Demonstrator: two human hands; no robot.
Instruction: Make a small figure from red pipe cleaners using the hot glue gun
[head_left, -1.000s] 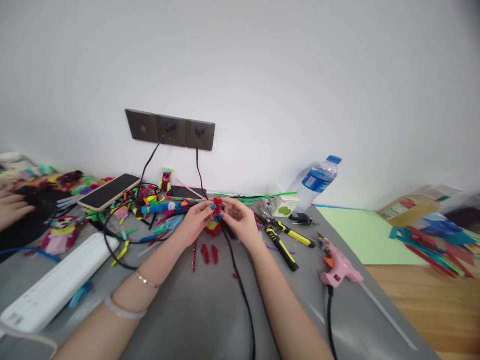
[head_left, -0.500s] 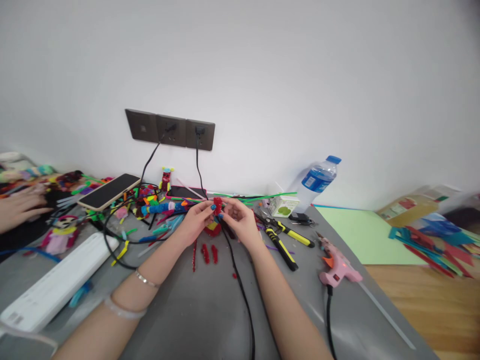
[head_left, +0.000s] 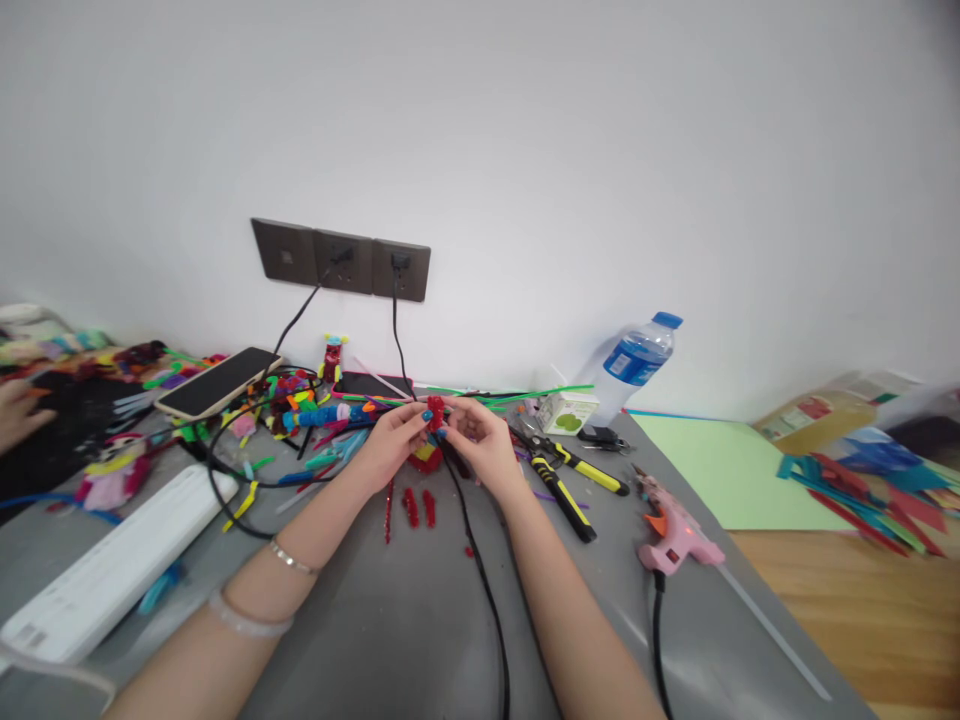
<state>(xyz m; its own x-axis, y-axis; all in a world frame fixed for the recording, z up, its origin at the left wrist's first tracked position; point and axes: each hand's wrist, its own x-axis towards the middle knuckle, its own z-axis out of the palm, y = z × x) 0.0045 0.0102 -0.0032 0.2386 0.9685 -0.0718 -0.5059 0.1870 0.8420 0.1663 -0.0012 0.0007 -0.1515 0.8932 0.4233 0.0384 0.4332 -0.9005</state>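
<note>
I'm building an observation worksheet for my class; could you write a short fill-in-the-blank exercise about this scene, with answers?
1. The left hand and right hand hold a small piece coloured ____.
2. The pliers have handles coloured black and ____.
3. The glue gun is mainly ____.
4. The long white bar lies to the person's ____.

Missing words: red; yellow; pink; left.

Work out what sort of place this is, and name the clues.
Probably a craft workspace, at a grey table against a wall. A pink glue gun lies on the right, colourful craft pieces are heaped towards the back left, and fingers pinch a small red fuzzy piece.
</note>
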